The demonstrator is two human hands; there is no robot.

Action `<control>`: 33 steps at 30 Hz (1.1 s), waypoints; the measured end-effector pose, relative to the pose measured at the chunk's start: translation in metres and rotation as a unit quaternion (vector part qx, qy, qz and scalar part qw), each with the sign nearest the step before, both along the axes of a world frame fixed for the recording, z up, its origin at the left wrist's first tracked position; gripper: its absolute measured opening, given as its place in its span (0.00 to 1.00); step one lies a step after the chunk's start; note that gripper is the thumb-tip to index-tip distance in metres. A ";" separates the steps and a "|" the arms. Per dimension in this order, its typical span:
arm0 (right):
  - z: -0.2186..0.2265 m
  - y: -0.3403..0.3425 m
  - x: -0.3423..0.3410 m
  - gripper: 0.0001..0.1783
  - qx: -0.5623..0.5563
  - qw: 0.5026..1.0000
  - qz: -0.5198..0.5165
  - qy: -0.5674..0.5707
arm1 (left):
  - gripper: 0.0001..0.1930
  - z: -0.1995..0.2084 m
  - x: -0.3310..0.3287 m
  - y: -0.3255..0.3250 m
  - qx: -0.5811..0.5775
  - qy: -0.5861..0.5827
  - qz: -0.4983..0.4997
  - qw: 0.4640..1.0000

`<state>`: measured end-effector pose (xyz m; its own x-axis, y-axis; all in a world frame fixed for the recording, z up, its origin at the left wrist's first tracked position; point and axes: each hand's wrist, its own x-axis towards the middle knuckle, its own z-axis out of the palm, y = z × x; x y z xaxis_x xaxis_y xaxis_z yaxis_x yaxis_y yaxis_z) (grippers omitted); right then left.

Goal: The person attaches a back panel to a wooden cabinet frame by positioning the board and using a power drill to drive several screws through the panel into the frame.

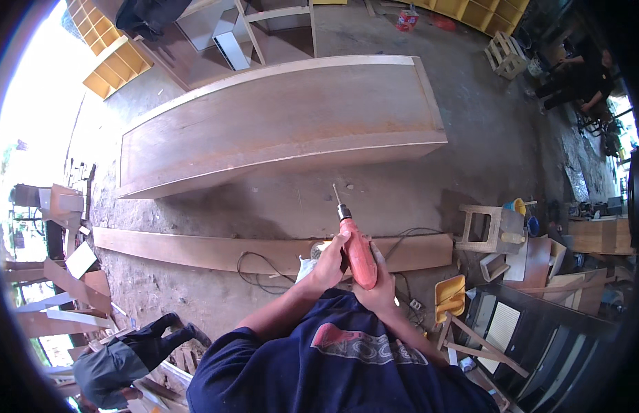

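Observation:
A red power drill [359, 253] is held in front of my chest, its chuck and long thin bit pointing away from me. On its left side my left hand [329, 264] is closed, with the thumb along the body near the front. My right hand [378, 283] wraps the rear and right side; its lower fingers are hidden by the drill. Beyond the bit tip lies a long wooden cabinet panel box [285, 113] on the floor. Below the drill a long wooden board [195, 250] stretches from left to right, partly covered by my hands.
A black cable [254, 265] loops over the board. To the right stand a wooden stool [481, 227] and a yellow plastic scoop-like piece [450, 297]. A person [126, 365] bends at lower left; another sits at far right. Shelving frames [278, 34] stand at the back.

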<state>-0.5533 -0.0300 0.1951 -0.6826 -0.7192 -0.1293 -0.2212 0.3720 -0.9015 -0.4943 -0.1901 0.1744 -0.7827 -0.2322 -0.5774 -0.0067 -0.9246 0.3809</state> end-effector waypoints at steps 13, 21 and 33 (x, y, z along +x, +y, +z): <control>0.041 -0.056 -0.098 0.44 -0.178 0.966 0.143 0.122 | 0.24 0.077 -0.039 -0.035 -0.145 0.042 0.114 0.982; 0.059 -0.148 -0.064 0.44 -0.190 0.935 0.297 0.043 | 0.24 0.084 0.031 -0.095 -0.196 0.086 0.213 0.953; 0.053 -0.379 0.150 0.46 -0.165 0.873 0.453 0.076 | 0.24 0.064 0.277 -0.280 -0.154 0.044 0.360 0.919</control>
